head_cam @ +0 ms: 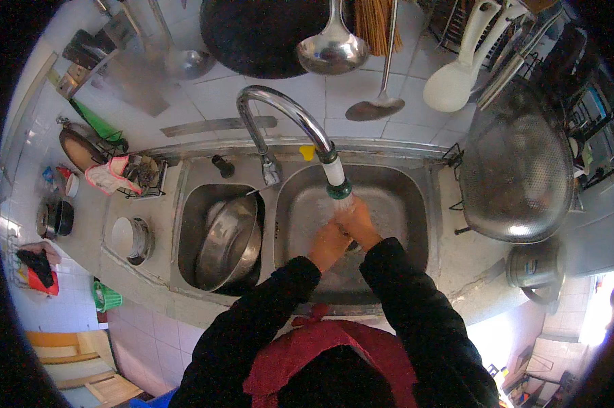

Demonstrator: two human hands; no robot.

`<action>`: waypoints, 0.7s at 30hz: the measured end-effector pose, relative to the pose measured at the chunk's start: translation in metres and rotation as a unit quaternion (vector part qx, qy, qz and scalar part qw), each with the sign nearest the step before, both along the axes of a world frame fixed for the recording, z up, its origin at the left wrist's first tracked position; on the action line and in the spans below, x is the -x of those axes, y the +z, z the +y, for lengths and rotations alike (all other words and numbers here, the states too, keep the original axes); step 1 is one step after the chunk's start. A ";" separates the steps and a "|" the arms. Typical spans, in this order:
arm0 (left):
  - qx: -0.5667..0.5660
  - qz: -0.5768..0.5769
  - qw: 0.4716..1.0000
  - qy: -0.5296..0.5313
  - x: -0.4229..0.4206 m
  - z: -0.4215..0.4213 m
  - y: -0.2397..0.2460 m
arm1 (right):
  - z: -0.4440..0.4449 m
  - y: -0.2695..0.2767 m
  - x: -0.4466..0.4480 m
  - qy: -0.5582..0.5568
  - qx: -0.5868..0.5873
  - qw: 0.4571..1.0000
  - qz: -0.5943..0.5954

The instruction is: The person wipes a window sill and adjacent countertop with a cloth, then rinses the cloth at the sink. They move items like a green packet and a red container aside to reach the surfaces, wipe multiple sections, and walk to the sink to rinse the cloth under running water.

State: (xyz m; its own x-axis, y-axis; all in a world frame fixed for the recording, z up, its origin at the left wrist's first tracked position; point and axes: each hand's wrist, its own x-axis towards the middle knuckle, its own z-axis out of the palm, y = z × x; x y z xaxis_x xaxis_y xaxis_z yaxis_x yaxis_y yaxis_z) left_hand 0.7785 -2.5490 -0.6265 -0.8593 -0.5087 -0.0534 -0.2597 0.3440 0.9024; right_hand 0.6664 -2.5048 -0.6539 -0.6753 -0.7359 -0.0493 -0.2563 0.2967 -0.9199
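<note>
Water runs from the green-and-white spray head of a curved chrome faucet. Right under the stream, my right hand and my left hand meet, pressed against each other over the right basin of a stainless steel double sink. Fingers overlap and blur, so whether anything small lies between them cannot be made out. In the left basin, a large metal bowl leans tilted.
A metal ladle, a wok spatula and a white rice paddle hang above the sink. On the right stand a perforated metal basket and a metal pot. White bowls are stacked on the left counter.
</note>
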 end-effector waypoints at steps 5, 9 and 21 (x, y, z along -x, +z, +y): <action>-0.309 -0.085 0.947 -0.006 -0.011 -0.004 0.025 | 0.017 0.037 0.016 0.057 0.057 0.992 -0.098; -0.708 0.031 0.705 -0.036 -0.020 0.004 0.061 | 0.045 0.054 0.017 0.132 0.220 0.849 -0.463; -0.647 -0.043 0.757 -0.081 -0.008 -0.016 0.065 | 0.002 0.057 0.026 0.068 0.109 0.935 -0.330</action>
State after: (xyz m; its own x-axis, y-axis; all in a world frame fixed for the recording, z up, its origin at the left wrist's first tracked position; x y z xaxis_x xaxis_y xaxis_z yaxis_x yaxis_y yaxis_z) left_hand 0.7870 -2.5646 -0.5610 -0.8699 0.1283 -0.4762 -0.3847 -0.7807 0.4924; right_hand 0.6402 -2.5029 -0.5967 -0.4498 -0.8541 -0.2612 0.3666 0.0901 -0.9260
